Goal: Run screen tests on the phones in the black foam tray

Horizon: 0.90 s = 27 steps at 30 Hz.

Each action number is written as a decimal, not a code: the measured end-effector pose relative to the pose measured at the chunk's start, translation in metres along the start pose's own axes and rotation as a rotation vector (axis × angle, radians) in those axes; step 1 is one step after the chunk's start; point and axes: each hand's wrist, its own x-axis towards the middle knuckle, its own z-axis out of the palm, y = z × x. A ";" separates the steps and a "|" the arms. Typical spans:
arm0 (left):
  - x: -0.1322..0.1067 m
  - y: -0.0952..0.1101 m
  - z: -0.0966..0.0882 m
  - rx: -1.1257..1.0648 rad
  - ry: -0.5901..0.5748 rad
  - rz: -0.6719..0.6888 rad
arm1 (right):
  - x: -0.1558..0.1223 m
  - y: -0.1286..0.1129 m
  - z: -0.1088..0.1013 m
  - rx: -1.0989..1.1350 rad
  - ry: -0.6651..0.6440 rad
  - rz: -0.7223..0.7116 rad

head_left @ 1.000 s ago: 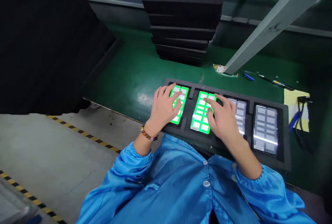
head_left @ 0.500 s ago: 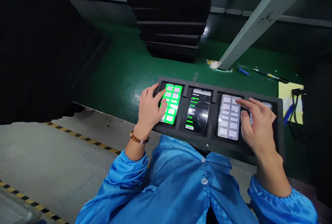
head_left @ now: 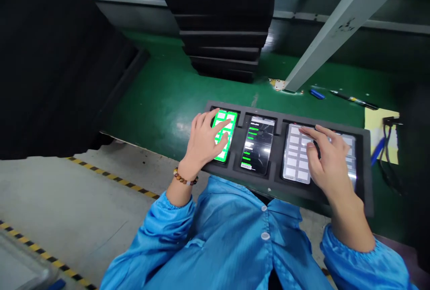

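Note:
A black foam tray (head_left: 232, 171) holds several smartphones in its slots. My left hand (head_left: 204, 140) has its fingers spread over the leftmost phone (head_left: 221, 153), whose screen shows white boxes on bright green. Beside it lies a phone with a dark screen (head_left: 260, 147) and short green lines, no hand on it. My right hand (head_left: 331, 160) reaches over the phone with a pale grid of boxes (head_left: 295, 160), index fingertip at the upper part of its screen. Under that hand, the rightmost phone (head_left: 351, 155) is partly hidden. Neither hand grasps anything.
Black trays (head_left: 223, 26) stand stacked at the back of the green table (head_left: 161, 97). A grey metal post (head_left: 322, 44) rises behind the phones. A blue cap (head_left: 317, 94), a pen (head_left: 354, 100), yellow paper (head_left: 373, 120) and a black cable (head_left: 386, 151) lie at right. Dark stacked material (head_left: 57, 70) fills the left.
My left hand has shifted right, farther over the green screen. My right hand has moved slightly left across the pale screen, uncovering more of the rightmost phone.

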 end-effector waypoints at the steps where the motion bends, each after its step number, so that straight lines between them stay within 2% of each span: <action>1: -0.001 -0.001 0.000 0.008 0.010 -0.030 | 0.000 0.001 0.000 -0.003 0.001 0.003; 3: -0.002 -0.002 0.001 0.018 0.022 -0.069 | 0.000 0.004 -0.001 -0.014 0.001 0.006; 7: -0.005 -0.003 0.000 -0.012 0.007 -0.023 | 0.001 0.005 -0.001 -0.019 -0.008 -0.003; 13: -0.027 -0.018 -0.015 -0.044 -0.030 -0.087 | -0.004 0.002 -0.004 -0.018 -0.013 -0.025; 19: -0.051 -0.028 -0.018 -0.180 0.080 -0.225 | -0.010 0.007 -0.005 -0.013 -0.029 -0.009; 23: -0.044 -0.025 -0.010 -0.360 0.094 -0.270 | -0.001 0.008 -0.002 -0.009 -0.012 -0.004; 27: -0.030 -0.023 -0.005 -0.374 0.036 -0.292 | 0.015 0.004 0.002 -0.024 -0.051 -0.050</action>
